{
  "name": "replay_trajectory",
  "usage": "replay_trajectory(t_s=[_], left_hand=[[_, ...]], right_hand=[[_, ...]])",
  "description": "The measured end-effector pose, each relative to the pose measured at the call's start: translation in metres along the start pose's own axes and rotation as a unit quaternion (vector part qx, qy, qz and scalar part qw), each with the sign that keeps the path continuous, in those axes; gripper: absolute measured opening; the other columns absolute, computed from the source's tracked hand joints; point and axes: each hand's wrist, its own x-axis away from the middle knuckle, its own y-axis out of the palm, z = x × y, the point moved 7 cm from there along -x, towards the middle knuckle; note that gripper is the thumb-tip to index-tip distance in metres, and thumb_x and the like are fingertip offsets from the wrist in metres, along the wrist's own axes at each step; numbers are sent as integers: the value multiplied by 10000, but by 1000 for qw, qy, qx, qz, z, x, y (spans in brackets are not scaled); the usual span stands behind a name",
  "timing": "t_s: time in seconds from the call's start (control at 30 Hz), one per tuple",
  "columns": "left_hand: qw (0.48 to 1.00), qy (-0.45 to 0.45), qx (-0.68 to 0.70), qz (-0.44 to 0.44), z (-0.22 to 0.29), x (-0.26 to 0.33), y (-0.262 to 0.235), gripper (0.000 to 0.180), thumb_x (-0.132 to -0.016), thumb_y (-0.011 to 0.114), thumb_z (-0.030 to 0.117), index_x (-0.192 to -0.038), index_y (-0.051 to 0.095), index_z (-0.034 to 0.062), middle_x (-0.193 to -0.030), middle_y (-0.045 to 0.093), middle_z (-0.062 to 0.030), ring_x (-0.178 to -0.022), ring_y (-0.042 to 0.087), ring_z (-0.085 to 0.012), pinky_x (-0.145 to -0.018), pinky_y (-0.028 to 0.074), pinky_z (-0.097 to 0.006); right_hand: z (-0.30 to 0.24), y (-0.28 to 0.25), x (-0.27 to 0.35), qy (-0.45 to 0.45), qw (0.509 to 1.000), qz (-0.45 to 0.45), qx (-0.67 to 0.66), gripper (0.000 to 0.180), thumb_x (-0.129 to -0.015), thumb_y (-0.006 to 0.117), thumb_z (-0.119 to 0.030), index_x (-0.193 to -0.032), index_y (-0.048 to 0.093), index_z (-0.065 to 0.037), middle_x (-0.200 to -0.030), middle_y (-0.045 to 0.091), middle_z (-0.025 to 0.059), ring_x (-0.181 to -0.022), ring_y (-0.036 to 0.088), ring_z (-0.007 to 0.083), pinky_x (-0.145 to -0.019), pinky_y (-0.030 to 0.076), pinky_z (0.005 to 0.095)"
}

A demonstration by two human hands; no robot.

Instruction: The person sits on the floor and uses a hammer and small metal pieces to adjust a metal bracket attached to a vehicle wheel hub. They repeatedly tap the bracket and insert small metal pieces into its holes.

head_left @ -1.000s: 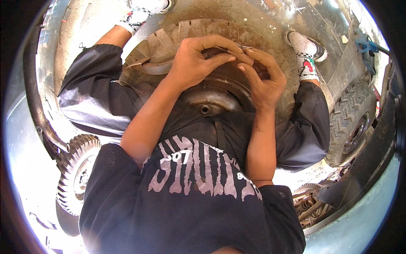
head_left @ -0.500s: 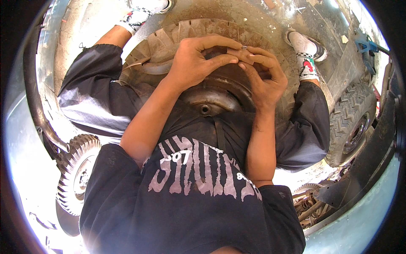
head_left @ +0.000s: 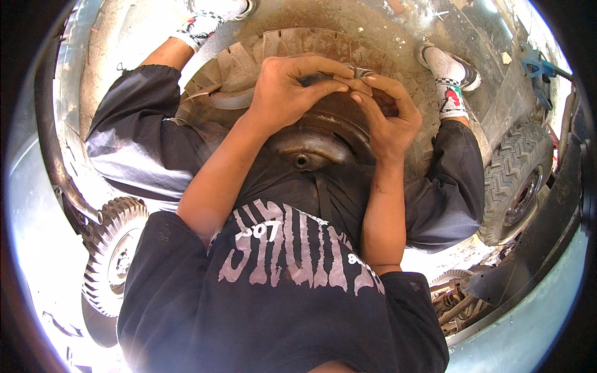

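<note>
Over a large worn tyre (head_left: pixel 280 38) lying between my legs, both hands meet at the fingertips. They pinch a small tan flat piece (head_left: pixel 359 85), whose exact kind I cannot make out. My left hand (head_left: pixel 289 87) grips it from the left with thumb and fingers. From the right, my right hand (head_left: pixel 395 112) closes its thumb and fingers on it. A small dark, shiny bit shows just beyond the fingertips, partly hidden. Below the hands lies a rounded brown metal part (head_left: pixel 311 142) with a small hole.
A grey curved tube (head_left: pixel 230 99) rests on the tyre at left. A knobbly wheel (head_left: pixel 519 183) stands at right, and another wheel (head_left: pixel 116 255) at lower left. A blue tool (head_left: pixel 538 68) lies at upper right. Vehicle parts (head_left: pixel 463 304) crowd the lower right.
The fingers have shifted slightly around the tan piece, and more of the dark, shiny bit beyond the fingertips shows. Arms and legs stay nearly still.
</note>
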Motion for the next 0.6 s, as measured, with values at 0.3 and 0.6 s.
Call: replay_trajectory(t_s=[0.3, 0.6], left_hand=[[1000, -15, 24, -4, -4, 1, 1, 167, -849, 833, 61, -1008, 813, 15, -1023, 811, -83, -953, 756, -151, -888, 577, -290], [981, -93, 164, -53, -9, 2, 11, 327, -888, 826, 108, -1183, 751, -9, -1077, 798, -90, -1018, 725, -143, -943, 557, -300]], right_hand=[[-6, 0, -2, -42, 999, -6, 31, 246, -764, 880, 20, -989, 792, -29, -970, 774, 124, -920, 742, 212, -833, 570, 310], [0, 0, 4, 107, 993, 14, -54, 192, -851, 866, -40, -1013, 772, 1, -945, 775, 72, -872, 716, 132, -779, 568, 283]])
